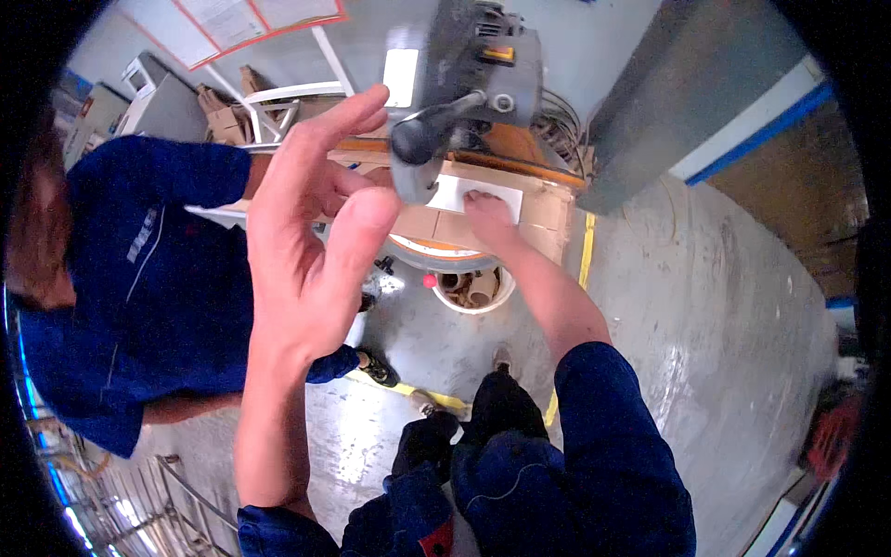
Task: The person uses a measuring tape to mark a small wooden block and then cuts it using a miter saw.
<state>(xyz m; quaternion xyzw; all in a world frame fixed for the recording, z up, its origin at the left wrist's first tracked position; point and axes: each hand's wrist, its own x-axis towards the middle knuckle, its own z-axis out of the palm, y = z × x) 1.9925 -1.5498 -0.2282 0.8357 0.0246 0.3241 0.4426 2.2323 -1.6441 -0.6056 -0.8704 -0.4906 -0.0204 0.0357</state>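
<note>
My left hand is raised close to the camera, thumb and fingers apart and curved, with nothing visible in it. Just beyond its fingertips, a lever with a black round knob sticks out of a grey bench machine. Below the machine, a flat white panel lies on the cardboard-covered worktable. Bunched fingers of my right hand press on the panel's near right part; their tips are hard to make out. The lever and the machine's lower part hide the panel's left end.
Close on my left stands a co-worker in a dark blue shirt, an arm reaching to the table. Under the table's near edge is a white bucket with cardboard tubes. Yellow tape marks the floor; cables hang behind the machine.
</note>
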